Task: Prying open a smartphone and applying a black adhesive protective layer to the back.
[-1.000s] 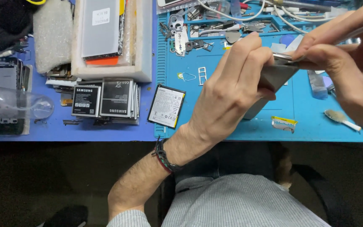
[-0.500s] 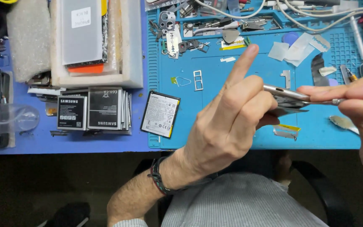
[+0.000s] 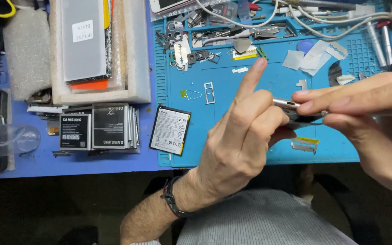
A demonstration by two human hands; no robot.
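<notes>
My left hand (image 3: 239, 140) grips one end of a thin silver phone (image 3: 291, 107) held edge-on above the blue work mat (image 3: 223, 113), with its index finger pointing up. My right hand (image 3: 364, 109) pinches the phone's other end between thumb and fingers. The phone body is mostly hidden by both hands. A white-labelled phone battery (image 3: 170, 130) lies on the mat's left edge, just left of my left hand. A small metal card tray (image 3: 209, 92) rests on the mat beyond my fingers.
Stacks of dark phone batteries (image 3: 96, 127) lie on the left. Behind them stands a white foam box (image 3: 137, 54) holding screen parts. Small metal parts, tweezers and cables (image 3: 232, 36) crowd the mat's far side. A yellow-tabbed strip (image 3: 306, 144) lies near the mat's front edge.
Both hands have drifted slightly lower and to the right in view with the phone. My left index finger stays raised, and the grip on the phone is the same.
</notes>
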